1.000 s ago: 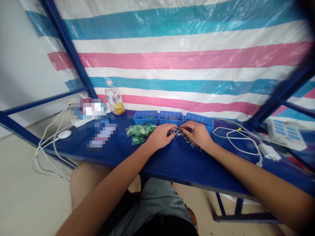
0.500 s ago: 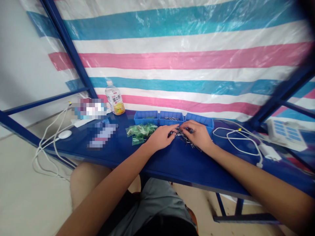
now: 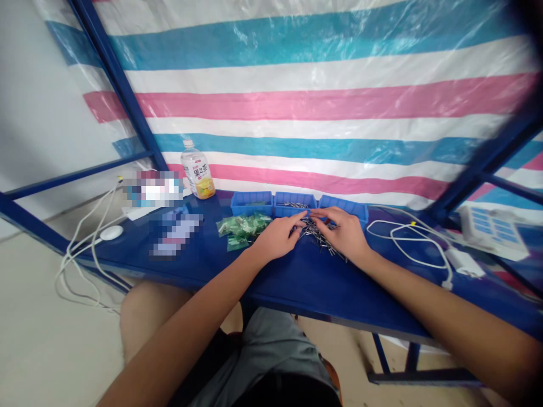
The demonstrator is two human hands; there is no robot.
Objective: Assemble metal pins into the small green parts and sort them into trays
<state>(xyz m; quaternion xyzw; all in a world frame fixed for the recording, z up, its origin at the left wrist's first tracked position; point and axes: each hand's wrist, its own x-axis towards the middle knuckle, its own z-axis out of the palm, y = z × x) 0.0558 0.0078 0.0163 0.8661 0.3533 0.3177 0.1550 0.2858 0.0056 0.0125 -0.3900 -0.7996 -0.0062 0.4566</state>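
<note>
A loose pile of small thin metal pins (image 3: 324, 242) lies on the blue desk, under and between my two hands. My left hand (image 3: 280, 236) is at the pile's left edge with fingers bent and thumb close to the index finger; anything pinched there is too small to name. Over the pile's right side, my right hand (image 3: 348, 233) has its thumb and forefinger apart, fingertips facing those of the left. Just behind the hands is a row of blue plastic bins; the middle bin (image 3: 296, 211) holds similar metal pins. Green plastic packets (image 3: 244, 229) are heaped left of my left hand.
The left bin (image 3: 251, 208) and right bin (image 3: 360, 209) flank the middle one. A drink bottle (image 3: 198, 172) stands at the back left. White cables (image 3: 401, 240) and an adapter (image 3: 465, 263) lie right, near a white keypad device (image 3: 494, 232). Striped sheeting (image 3: 297, 104) hangs behind.
My right hand's thumb and forefinger have parted slightly and shifted a little, uncovering more of the pile. My left hand stays almost in place.
</note>
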